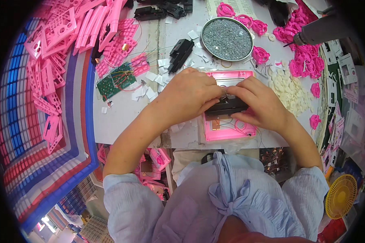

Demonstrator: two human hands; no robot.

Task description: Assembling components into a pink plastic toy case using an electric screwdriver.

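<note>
At the middle of the bench my two hands meet over a pink case (230, 131) that lies flat and open-side up. Across it sits a black block (227, 107), and both hands have hold of that. My left hand (188, 95) comes in from the left, fingers curled shut and pinched on the block's upper left end. My right hand (260, 104) closes on it from the right, fingers bent over its top edge and thumb along its lower side. How the fingertips sit under the knuckles I cannot tell. Thin wires (231, 123) and a small copper-coloured patch show inside the case below the block.

Beyond the case stands a round tin (207, 28) full of small grey screws. Another black block (181, 53) lies left of the tin among white paper scraps (150, 91). A green board (116, 80) with red wires lies further left. Pink panels (65, 36) are heaped at far left over stacked red and blue crates (75, 133). Pink rings (303, 56) pile up at far right near a grey drill (318, 30), with white discs (288, 91) just right of my right hand. A yellow fan (341, 195) sits low on the right.
</note>
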